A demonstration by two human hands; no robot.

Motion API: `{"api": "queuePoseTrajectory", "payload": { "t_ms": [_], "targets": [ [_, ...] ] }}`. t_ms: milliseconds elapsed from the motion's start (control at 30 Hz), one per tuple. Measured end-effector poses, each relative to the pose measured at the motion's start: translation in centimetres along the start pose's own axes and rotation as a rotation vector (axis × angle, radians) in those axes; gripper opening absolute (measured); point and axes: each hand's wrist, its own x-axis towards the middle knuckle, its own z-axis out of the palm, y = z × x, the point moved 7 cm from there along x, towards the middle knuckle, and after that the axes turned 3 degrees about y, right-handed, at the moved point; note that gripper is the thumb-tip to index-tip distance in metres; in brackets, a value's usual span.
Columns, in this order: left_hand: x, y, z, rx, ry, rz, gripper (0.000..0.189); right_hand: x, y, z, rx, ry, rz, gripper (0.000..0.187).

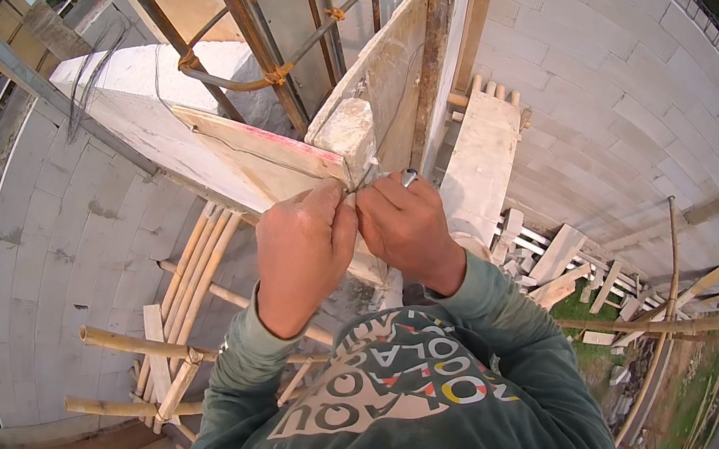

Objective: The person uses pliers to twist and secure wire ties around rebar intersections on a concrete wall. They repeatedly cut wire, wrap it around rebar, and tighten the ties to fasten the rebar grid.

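My left hand (307, 244) and my right hand (406, 221) meet at the corner of wooden formwork boards, fingers pinched on thin tie wire (352, 188). A metal tool end (408, 177) sticks out of my right fist; the rest of it is hidden. Just beyond my fingers a rough pale block (348, 131) is wedged at the corner. One board with a pink-red top edge (267, 139) runs left, with wire along its face. Another board (390, 74) stands upright beyond, beside a rusty, stained batten (431, 60). Fingertips partly hide the wire ends.
Steel rebar with tied stirrups (277, 74) rises just beyond the boards. Bamboo scaffold poles (198, 284) lie below left. A plank walkway (481, 152) runs at the right beside a block wall (567, 74). Wood offcuts (559, 256) lie lower down, near bamboo poles (668, 323).
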Motion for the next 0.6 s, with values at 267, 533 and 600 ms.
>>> {"api": "queuePoseTrajectory", "payload": {
  "t_ms": [267, 533, 600],
  "targets": [
    [0.9, 4.7, 1.2, 0.657, -0.220, 0.035, 0.011, -2.4, 0.1, 2.2, 0.843, 0.170, 0.607, 0.009],
    [1.7, 5.8, 2.3, 0.724, -0.326, 0.220, 0.011, -2.7, -0.1, 3.9, 1.095, 0.231, 0.724, 0.016],
    [1.5, 5.3, 0.2, 0.629, -0.357, 0.154, 0.017, -2.2, 0.8, 4.5, 1.070, -0.052, 0.771, 0.017]
  ]
}}
